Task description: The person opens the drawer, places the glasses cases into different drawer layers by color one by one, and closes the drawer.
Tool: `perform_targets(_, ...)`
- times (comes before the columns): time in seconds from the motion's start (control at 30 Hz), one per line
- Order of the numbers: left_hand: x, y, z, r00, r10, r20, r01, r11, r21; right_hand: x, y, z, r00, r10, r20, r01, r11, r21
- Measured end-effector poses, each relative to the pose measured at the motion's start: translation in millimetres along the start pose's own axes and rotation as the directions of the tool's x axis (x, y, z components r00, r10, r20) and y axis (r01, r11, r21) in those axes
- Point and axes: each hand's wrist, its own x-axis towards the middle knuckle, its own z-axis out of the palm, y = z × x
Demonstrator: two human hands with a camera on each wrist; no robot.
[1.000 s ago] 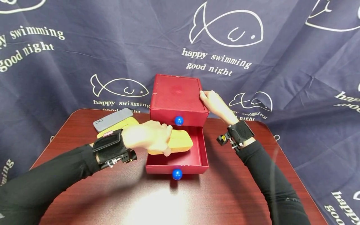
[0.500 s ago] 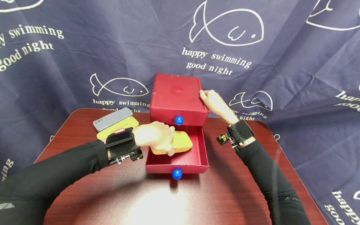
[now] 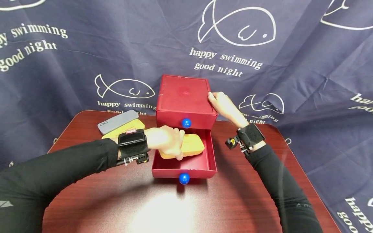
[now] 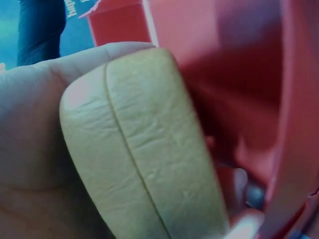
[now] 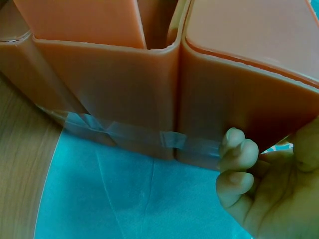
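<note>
A red two-drawer box [image 3: 184,98] stands at the back of the dark wooden table [image 3: 227,200]. Its lower drawer [image 3: 201,166] is pulled out, with a blue knob [image 3: 184,178] on its front. My left hand [image 3: 167,139] grips a yellow case [image 3: 190,144] and holds it inside the open drawer. In the left wrist view the yellow case [image 4: 144,149] fills the frame against the red drawer wall [image 4: 294,109]. My right hand [image 3: 222,104] holds the box's right rear side, with its fingers [image 5: 237,164] curled against the box wall [image 5: 149,94].
A grey case [image 3: 117,121] lies on top of another yellow case [image 3: 132,126] at the table's back left. The upper drawer, with a blue knob [image 3: 186,123], is closed. A dark blue cloth printed with fish [image 3: 87,48] hangs behind the table.
My left hand has carried the yellow case rightwards and down into the open lower drawer. The right hand has stayed on the box.
</note>
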Motion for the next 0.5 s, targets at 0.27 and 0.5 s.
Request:
perform_targets(0.27,2.8,2.5,0.1,1.0,0.001,-0.011,-0.001,1.0,0.029,-1.0,-0.3,-1.9,1.0,-0.002,0.003,0.002,1.0,-0.005)
perform_targets(0.5,4.5,7.9,-0.6,1.0,-0.021,0.001,0.021,0.999,0.026,-0.9,0.1,-1.7,1.0,-0.008,0.007,0.008,1.0,-0.008)
